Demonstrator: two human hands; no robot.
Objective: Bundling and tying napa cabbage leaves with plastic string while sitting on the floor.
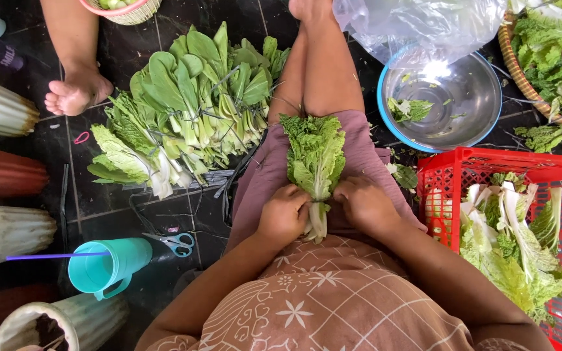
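While the person sits on the dark tiled floor [164, 214] with one leg stretched out, a bunch of leafy greens [315, 156] lies along the thigh, leaves pointing away and pale stems toward the body. The left hand [283, 214] is curled shut around the stem end from one side, and the right hand [363, 203] is closed against the same stems from the other side, so both hands clamp the base of the bunch between them on the mauve shorts [265, 179].

To the left on the floor lies a large heap of bundled bok choy [190, 107], stalks pale, leaves dark green. Just near its lower edge lie some dark strips [229, 179], and closer to the person a pair of teal-handled scissors [175, 242]. Beside the scissors stands a teal mug [108, 266] with a purple straw [53, 256] sticking out sideways. A pink rubber band [82, 137] rests on the tile near another person's bare foot [76, 91].

On the right, a red plastic crate [447, 188] holds more loose greens, close by the right forearm. Beyond it sits a steel bowl with a blue rim [469, 107], holding a few leaf scraps, with a clear plastic bag [417, 23] draped over its far edge. A woven basket [515, 65] of greens fills the far right corner. Ribbed plant pots [1, 231] line the left edge.
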